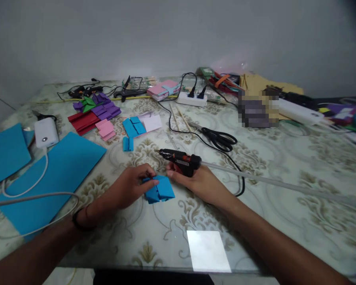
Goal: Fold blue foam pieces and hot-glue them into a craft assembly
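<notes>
My left hand point(139, 183) pinches a folded piece of blue paper point(165, 187) near the middle front of the table. Thumb and fingers are closed on its upper left edge. Wrapped around the handle of a black hot glue gun point(178, 157) is my right hand point(192, 181), just right of the blue paper. The gun's nozzle points left, above the paper and apart from it. A long translucent glue stick point(255, 178) runs from its back toward the right. Beyond my hands lie another folded blue piece point(134, 126) and a small blue piece point(127, 144).
Black scissors point(218, 138) and wooden sticks point(180, 118) lie beyond the gun. A white power strip point(192, 99) with plugs sits at the back. Left are blue sheets point(62, 174), a white power bank point(46, 132) and cables. A white paper point(208, 251) lies at the front edge.
</notes>
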{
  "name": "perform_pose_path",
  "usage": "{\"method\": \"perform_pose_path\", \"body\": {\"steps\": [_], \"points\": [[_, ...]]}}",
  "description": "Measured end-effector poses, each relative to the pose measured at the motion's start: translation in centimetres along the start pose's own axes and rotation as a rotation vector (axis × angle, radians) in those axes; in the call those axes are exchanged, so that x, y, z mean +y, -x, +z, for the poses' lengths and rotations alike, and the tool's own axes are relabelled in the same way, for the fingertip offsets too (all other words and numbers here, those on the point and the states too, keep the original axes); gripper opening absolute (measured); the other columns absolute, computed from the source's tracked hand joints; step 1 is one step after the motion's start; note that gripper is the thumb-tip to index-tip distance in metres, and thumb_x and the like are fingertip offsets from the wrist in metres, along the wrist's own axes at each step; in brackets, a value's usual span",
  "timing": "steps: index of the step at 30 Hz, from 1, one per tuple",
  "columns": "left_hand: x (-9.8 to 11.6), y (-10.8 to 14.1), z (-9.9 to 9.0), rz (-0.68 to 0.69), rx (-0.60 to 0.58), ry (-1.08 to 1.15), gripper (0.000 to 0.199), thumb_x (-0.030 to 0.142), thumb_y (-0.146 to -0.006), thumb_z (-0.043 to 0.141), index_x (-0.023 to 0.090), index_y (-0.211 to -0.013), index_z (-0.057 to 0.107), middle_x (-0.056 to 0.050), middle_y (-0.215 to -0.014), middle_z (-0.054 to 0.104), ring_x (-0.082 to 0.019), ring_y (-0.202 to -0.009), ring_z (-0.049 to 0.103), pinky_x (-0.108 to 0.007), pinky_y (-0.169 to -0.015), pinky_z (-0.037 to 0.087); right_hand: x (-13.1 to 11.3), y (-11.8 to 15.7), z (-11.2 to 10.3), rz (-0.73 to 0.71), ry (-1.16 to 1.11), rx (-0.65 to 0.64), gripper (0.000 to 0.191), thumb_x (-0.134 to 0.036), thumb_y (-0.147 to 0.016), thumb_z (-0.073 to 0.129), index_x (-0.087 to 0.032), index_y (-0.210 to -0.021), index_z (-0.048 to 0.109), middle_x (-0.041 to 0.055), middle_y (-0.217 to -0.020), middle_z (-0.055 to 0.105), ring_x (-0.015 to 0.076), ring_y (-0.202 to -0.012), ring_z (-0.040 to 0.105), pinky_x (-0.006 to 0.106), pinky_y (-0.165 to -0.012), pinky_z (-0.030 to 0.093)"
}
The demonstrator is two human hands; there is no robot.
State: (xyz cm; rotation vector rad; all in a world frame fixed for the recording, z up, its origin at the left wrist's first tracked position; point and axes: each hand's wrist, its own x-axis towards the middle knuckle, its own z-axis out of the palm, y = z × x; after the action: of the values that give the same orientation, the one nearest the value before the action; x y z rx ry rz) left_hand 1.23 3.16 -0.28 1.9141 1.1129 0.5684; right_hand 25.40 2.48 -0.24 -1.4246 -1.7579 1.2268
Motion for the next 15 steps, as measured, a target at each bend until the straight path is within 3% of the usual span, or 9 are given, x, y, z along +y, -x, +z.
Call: {"method": "perform_pose_path", "body": {"steps": [5, 10, 15], "points": [[-0.1, 0.4, 0.9, -0.073, 0.026, 0.284, 0.014, 0.028, -0.091, 0.070, 0.019, -0.099, 0.064, 0.000, -0.090, 0.071, -0.016, -0.087, 0.068, -0.025, -0.076, 0.052, 0.5, 0.0, 1.2, 0.032, -0.150, -0.111, 0.029, -0.050, -0.088, 0.070, -0.022, -0.095, 0.072, 0.0030, -0.093, 0.075, 0.0225, -0.089, 0.069, 0.035, -0.084, 0.055], [-0.3, 0.8, 0.9, -0.075, 0.063, 0.287, 0.014, 0.029, -0.091, 0.069, 0.018, -0.100, 0.067, -0.001, -0.090, 0.070, -0.015, -0.082, 0.064, -0.025, -0.071, 0.049, 0.7, 0.5, 2.8, 0.098, -0.252, -0.056, 0.031, -0.050, -0.083, 0.074, -0.020, -0.086, 0.069, 0.0027, -0.084, 0.070, 0.0206, -0.078, 0.065, 0.034, -0.073, 0.053], [-0.8, 0.9, 1.0, -0.104, 0.027, 0.291, 0.018, 0.034, -0.094, 0.067, 0.017, -0.095, 0.069, 0.000, -0.083, 0.066, -0.014, -0.074, 0.058, -0.024, -0.066, 0.046, 0.6, 0.7, 3.4, 0.052, -0.233, 0.000, 0.032, -0.052, -0.088, 0.070, -0.021, -0.096, 0.073, 0.0052, -0.094, 0.075, 0.0251, -0.092, 0.068, 0.038, -0.081, 0.055]]}}
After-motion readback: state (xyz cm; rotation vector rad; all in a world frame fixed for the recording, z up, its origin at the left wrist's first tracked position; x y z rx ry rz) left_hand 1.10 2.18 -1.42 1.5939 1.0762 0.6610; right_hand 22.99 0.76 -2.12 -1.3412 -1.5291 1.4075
